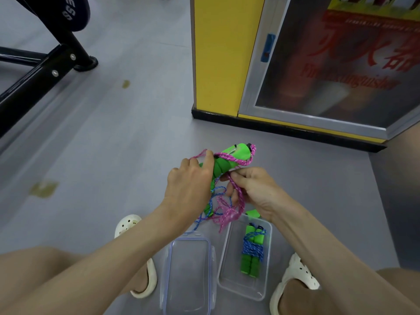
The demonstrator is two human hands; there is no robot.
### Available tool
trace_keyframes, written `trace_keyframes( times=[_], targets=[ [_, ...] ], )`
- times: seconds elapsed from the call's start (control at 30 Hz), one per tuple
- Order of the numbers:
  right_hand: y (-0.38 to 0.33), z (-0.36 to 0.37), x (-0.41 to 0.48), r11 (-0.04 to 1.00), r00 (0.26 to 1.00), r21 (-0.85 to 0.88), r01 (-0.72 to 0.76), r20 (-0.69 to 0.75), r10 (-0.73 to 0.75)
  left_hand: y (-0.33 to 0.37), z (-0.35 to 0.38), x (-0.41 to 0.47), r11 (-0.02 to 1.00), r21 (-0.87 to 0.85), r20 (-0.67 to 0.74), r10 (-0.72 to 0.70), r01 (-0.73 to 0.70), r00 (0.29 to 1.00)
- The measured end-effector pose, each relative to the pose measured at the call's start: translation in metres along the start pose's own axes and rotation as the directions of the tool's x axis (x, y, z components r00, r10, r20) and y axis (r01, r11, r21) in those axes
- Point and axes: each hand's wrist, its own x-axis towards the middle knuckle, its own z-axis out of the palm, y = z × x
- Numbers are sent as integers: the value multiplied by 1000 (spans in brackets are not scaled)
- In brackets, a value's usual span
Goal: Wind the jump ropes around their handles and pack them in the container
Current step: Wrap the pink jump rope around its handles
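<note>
My left hand (189, 178) grips the green handles (229, 160) of a pink jump rope (227, 212) above the floor. A few pink turns cross the handles' upper end. My right hand (252, 189) pinches the pink cord just below the handles. The loose pink cord hangs in a tangle under my hands, mixed with a blue cord (216, 198) and another green handle (208, 211). On the floor to the right lies a clear container (229, 278). A blue jump rope wound round its green handles (252, 251) lies inside it.
The container's clear lid (188, 276) lies on the grey floor left of it, between my feet in white clogs (145, 278). A yellow fire-extinguisher cabinet (218, 55) stands ahead on the right. Black gym-equipment legs (45, 67) stand at upper left.
</note>
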Motion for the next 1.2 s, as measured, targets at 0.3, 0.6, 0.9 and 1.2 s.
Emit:
trace_keyframes(
  times=[0.3,0.6,0.9,1.2],
  targets=[
    [-2,0,-1,973,998,228,-20,68,5,-4,12,4,998,58,-193,17,-6,981],
    [1,-5,5,969,995,245,-12,-91,35,0,28,0,991,-101,-264,61,-90,963],
    [1,-23,7,980,995,191,47,74,-62,-39,-16,25,93,-836,548,205,541,811],
    [0,-25,9,965,990,241,98,76,-119,-33,-13,17,-276,-646,513,534,712,672]
  ],
)
